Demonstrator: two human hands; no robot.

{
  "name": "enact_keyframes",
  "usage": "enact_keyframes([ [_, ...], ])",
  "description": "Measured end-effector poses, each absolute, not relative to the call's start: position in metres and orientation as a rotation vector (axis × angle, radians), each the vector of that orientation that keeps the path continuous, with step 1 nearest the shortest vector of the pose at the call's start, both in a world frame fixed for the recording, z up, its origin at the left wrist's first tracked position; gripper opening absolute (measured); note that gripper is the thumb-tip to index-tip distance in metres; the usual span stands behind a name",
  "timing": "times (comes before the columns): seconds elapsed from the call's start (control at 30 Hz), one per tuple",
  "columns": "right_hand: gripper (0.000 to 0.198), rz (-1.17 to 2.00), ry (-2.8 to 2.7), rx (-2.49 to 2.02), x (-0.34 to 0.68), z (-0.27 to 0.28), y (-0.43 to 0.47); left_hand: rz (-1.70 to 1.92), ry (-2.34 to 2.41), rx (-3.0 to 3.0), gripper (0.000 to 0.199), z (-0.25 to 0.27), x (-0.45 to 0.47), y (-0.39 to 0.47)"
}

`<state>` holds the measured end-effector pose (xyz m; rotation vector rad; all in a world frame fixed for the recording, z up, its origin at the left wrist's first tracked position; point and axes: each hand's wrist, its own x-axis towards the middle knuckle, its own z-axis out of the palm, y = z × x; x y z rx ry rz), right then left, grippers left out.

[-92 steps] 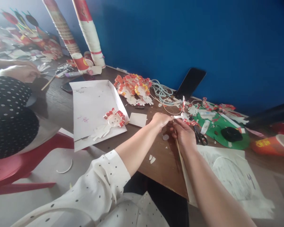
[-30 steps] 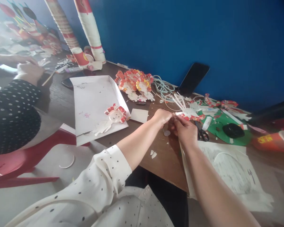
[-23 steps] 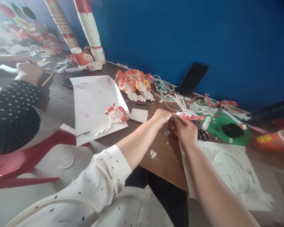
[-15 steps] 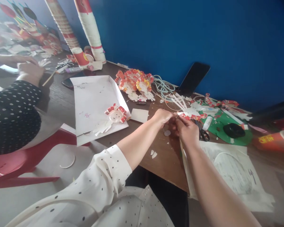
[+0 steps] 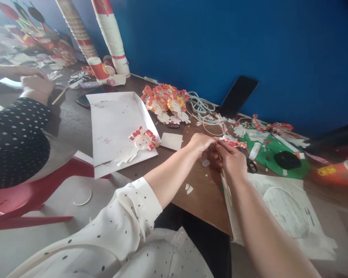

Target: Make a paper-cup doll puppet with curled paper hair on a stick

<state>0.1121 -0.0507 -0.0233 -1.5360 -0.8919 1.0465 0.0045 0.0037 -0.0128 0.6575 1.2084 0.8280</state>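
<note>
Blue wall (image 5: 191, 42) behind brown tabletop (image 5: 203, 208); L hand (image 5: 202, 143) + R hand (image 5: 232, 157) together, pinching red-white paper pc (image 5: 236, 143) by green sheet (image 5: 259, 159); pile of figs (image 5: 164, 100) looks done, 1 more fig (image 5: 142, 142) on white tray (image 5: 111, 116); held pc prob unfinished

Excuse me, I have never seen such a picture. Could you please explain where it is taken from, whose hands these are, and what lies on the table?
There is no machine here, only a person's bare hands. A camera worn on that person's head looks forward and down. The right hand holds a red-and-white paper piece; the left hand meets it, though its grip is too small to see clearly. On the brown table are a white paper tray bearing a paper figure, a pile of similar figures, scissors and an orange cup. At far left are another person's hands.
</note>
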Motion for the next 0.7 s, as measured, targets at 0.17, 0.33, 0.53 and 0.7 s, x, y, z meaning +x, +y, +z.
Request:
enact_keyframes([
  [0.17, 0.059, 1.043, -0.843, -1.500, 0.1120, -0.0254, -0.0494, 0.808, 1.234, 0.793, 0.039, -0.0151, 0.0030, 0.0048],
  [0.33, 0.050, 1.000, -0.866, -1.487, 0.1177, -0.0293, -0.0468, 0.796, 1.175, 0.805, 0.034, -0.0133, -0.0020, 0.0055],
  [0.53, 0.043, 0.991, -0.910, -1.518, 0.1198, -0.0275, -0.0483, 0.760, 1.199, 0.853, 0.037, -0.0098, -0.0024, 0.0052],
  [0.7, 0.045, 0.971, -0.914, -1.555, 0.1159, -0.0241, -0.0509, 0.716, 1.255, 0.867, 0.040, -0.0090, -0.0007, 0.0035],
])
